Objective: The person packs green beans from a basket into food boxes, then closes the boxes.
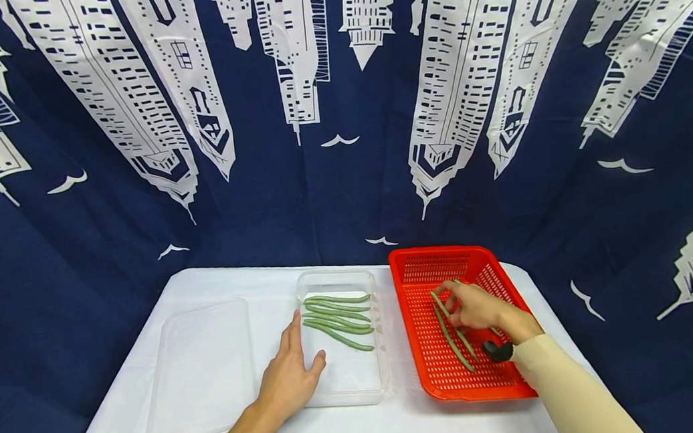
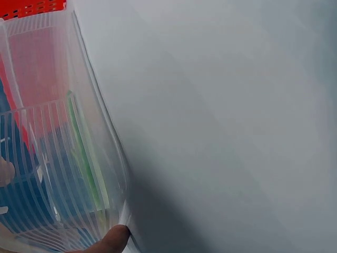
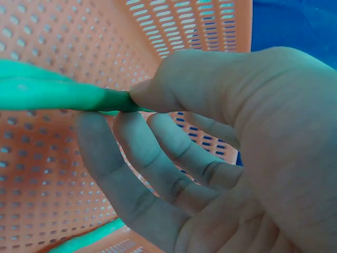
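The right hand (image 1: 476, 307) pinches a green bean (image 1: 440, 304) inside a red basket (image 1: 473, 394), a hold best kept light and near the tip, as the left hand (image 1: 291, 374), fingers straight, lies alongside a clear container (image 1: 350, 397) of beans (image 1: 340, 338), its touch hard to confirm.

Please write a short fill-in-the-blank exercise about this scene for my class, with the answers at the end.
1. The person's ____ hand pinches a green bean.
2. In the head view, the basket is coloured ____.
3. In the head view, the flat lid lies to the ____ of the clear box.
4. The beans in the box lie toward its ____ end, not the one near the person.

Answers: right; red; left; far.
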Demonstrator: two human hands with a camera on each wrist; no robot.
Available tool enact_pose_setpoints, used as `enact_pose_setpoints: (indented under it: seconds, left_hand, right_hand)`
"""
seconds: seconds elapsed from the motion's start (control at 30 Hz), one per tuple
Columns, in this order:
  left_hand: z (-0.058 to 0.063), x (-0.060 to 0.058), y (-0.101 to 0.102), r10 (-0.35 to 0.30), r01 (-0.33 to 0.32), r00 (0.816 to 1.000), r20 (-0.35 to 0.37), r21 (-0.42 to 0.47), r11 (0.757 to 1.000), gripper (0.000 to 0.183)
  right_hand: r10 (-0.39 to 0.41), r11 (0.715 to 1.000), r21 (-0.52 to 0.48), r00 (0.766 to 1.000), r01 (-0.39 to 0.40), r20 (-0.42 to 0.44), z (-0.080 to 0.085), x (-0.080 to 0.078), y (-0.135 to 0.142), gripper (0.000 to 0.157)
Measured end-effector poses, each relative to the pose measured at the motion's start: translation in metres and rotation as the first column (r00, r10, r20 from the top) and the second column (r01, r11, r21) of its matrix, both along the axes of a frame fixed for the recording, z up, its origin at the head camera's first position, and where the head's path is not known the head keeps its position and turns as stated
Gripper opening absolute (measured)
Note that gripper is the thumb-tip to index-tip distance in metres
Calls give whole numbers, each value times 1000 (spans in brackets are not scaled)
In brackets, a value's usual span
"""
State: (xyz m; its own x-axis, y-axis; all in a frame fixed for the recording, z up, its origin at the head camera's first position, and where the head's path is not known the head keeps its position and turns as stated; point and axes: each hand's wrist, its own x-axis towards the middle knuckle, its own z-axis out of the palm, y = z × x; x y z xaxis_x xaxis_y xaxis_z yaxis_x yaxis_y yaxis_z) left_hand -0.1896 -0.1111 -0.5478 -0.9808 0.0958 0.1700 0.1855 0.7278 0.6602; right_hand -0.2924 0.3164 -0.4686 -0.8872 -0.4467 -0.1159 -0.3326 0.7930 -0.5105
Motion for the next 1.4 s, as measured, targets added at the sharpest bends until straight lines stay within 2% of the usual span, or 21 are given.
enact_pose_setpoints:
  seconds: [0.17, 0.4, 0.73, 1.1, 1.27, 1.4]
  left_hand:
    - [2, 0, -2, 8, -8, 1000, -8, -2, 1000, 97]
    - [-1, 0, 3, -4, 4, 1000, -3, 1, 1000, 98]
    - [5, -2, 0, 11, -11, 1000, -26, -7, 1000, 97]
    - [3, -3, -1, 11, -11, 1000, 1, -6, 1000, 97]
    - [4, -3, 1, 1, -1, 1000, -6, -1, 1000, 98]
    - [2, 0, 1, 7, -7, 1000, 7, -6, 1000, 99]
  right_hand:
    - [39, 999, -3, 997, -40, -65, 8, 3, -10, 63]
    - [57, 998, 7, 994, -56, -98, 21, 12, -13, 64]
    - [85, 996, 11, 986, -84, -143, 38, 11, -30, 66]
    - [128, 992, 1, 984, -129, -125, 47, 17, -54, 66]
    - [142, 990, 9, 976, -142, -162, 52, 18, -67, 66]
    - [201, 979, 0, 959, -205, -198, 52, 18, -82, 63]
